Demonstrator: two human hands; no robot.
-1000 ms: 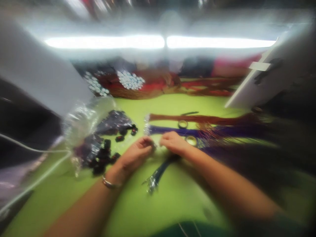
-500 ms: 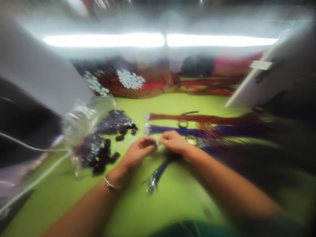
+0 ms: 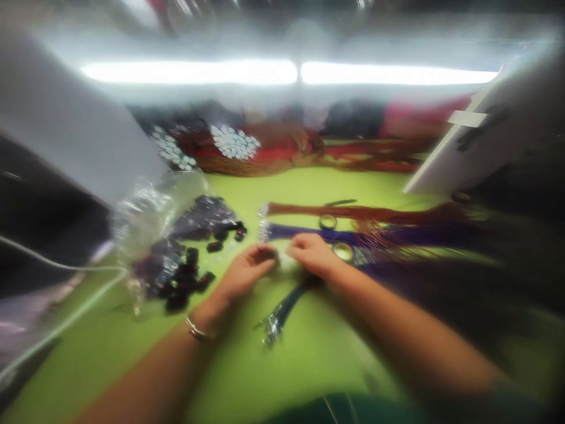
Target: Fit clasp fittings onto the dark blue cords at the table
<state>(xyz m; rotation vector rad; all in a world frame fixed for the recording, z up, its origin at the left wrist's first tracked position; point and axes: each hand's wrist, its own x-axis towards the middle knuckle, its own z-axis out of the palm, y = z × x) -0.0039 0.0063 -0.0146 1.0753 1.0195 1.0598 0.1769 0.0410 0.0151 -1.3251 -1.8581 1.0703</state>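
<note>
In the middle of the green worktop my left hand (image 3: 247, 270) is closed in a pinch, with a small dark blurred piece at its fingertips. My right hand (image 3: 315, 254) is pinched just to the right of it, a short gap apart; what its fingers hold is too blurred to name. Below both hands lies a bundle of dark wires (image 3: 289, 301) with shiny metal ends. Black plastic connectors (image 3: 188, 271) are heaped left of my left hand, some spilling from a clear plastic bag (image 3: 148, 221). Behind the hands run a purple wire bundle (image 3: 300, 232) and a reddish-brown wire bundle (image 3: 295, 208).
Two tape rolls, one dark-rimmed (image 3: 327, 222) and one yellowish (image 3: 343, 252), stand near my right hand. Red and brown wires with white connectors (image 3: 235, 142) lie along the back. Grey panels (image 3: 454, 144) flank the worktop (image 3: 247, 383). A white cable (image 3: 66, 321) crosses at left.
My right hand has shifted slightly right, widening the gap between the two hands. My left hand stays almost in place, both still pinched.
</note>
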